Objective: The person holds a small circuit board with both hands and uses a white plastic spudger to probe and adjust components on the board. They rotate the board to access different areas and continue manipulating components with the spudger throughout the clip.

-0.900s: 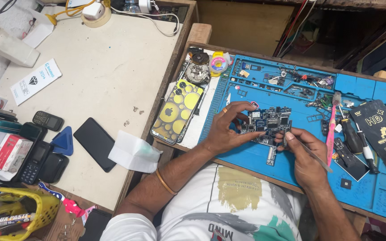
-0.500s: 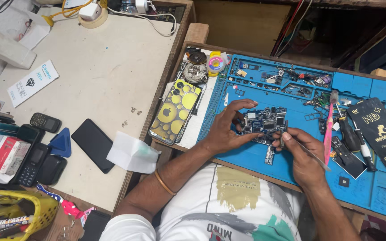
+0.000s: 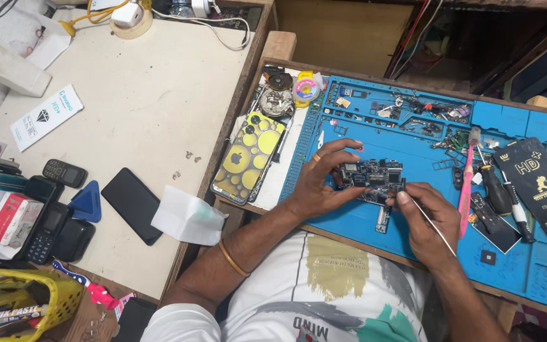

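Yellow phone case [image 3: 248,157], black phone [image 3: 130,204], white cloth [image 3: 187,217], pink brush [image 3: 466,183], blue triangular pick [image 3: 86,202]

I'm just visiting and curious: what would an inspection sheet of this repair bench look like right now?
Surface: blue work mat on a wooden bench; pale table beside it.
Job's things: dark circuit board on the mat; thin metal tool.
Clutter: yellow phone back cover, pink brush, black packet, black phones, white cloth.
Hands: left hand steadies the board; right hand holds the thin tool at the board's edge.
Cables: white cable at the table's far edge.
Surroundings: yellow basket at lower left.
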